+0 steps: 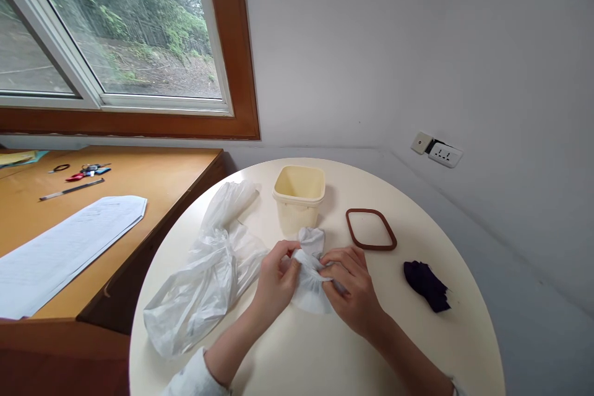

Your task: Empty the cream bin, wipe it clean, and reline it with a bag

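Observation:
Both hands pinch a bunched, thin white plastic bag (310,294) above the round table. My left hand (277,278) grips its gathered upper left edge between thumb and fingers. On the other side, my right hand (350,284) has its fingers closed on the folds. A small white end of the bunch (312,239) sticks up beyond the fingertips. Just behind the hands stands a cream plastic bin (299,201), upright, with its top uncovered. A larger crumpled translucent plastic bag (204,278) lies to the left of my left hand.
Right of the bin lies a brown rounded-square frame (393,241). A dark piece of cloth (426,286) rests near the right side of the round table (297,359). The wooden desk (185,170) at left holds papers (69,253), a pen (72,189) and keys (90,170).

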`<move>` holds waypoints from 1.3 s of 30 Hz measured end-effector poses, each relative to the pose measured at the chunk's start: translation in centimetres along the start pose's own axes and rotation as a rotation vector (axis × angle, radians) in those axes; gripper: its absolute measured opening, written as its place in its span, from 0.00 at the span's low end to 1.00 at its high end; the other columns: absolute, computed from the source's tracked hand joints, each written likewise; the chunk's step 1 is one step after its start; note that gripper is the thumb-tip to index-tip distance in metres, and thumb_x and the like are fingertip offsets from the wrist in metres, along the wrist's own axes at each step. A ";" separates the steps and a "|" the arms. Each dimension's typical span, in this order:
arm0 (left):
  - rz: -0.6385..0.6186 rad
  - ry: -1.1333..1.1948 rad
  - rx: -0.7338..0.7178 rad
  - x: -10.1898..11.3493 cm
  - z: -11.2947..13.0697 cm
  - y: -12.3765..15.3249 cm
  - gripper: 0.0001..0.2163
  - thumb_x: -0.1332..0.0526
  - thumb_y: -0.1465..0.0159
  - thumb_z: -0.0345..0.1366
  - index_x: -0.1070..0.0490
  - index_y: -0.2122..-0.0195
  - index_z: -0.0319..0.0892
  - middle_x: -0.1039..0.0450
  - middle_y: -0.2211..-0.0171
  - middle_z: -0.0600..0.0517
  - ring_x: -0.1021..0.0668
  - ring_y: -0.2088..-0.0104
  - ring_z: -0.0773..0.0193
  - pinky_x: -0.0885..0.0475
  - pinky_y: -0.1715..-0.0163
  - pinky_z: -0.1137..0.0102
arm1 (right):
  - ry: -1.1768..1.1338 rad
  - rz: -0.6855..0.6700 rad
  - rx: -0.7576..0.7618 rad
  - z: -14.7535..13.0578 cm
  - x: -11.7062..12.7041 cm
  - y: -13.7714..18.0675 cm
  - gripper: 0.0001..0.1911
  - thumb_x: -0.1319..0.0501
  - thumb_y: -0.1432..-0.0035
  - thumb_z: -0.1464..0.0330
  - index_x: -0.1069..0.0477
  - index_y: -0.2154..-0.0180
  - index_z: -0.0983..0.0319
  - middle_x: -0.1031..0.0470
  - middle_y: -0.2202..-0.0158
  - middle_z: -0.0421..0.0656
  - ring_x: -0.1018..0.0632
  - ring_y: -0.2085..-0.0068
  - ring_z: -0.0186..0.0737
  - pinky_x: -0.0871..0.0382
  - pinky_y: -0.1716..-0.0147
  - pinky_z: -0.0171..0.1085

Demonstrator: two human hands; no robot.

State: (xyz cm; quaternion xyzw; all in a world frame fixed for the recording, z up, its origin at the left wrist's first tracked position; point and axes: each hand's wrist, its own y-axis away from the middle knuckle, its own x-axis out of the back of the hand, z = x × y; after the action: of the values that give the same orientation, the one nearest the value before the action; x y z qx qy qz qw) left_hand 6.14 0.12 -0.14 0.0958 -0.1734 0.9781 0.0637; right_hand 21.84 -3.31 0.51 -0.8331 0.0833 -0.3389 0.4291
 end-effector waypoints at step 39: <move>-0.065 0.332 0.288 -0.2 0.4 -0.4 0.07 0.43 0.42 0.35 0.28 0.65 0.40 0.27 0.68 0.52 0.30 0.69 0.66 0.39 0.71 0.75 | -0.113 0.107 -0.067 -0.6 -0.6 0.3 0.11 0.47 0.56 0.82 0.39 0.75 0.59 0.30 0.76 0.35 0.28 0.69 0.36 0.42 0.59 0.44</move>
State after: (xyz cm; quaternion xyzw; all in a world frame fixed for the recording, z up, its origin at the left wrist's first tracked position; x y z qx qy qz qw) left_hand 6.46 0.37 0.30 -0.0529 -0.0157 0.9926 0.1085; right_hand 21.05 -3.63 0.28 -0.8592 0.1146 -0.2649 0.4225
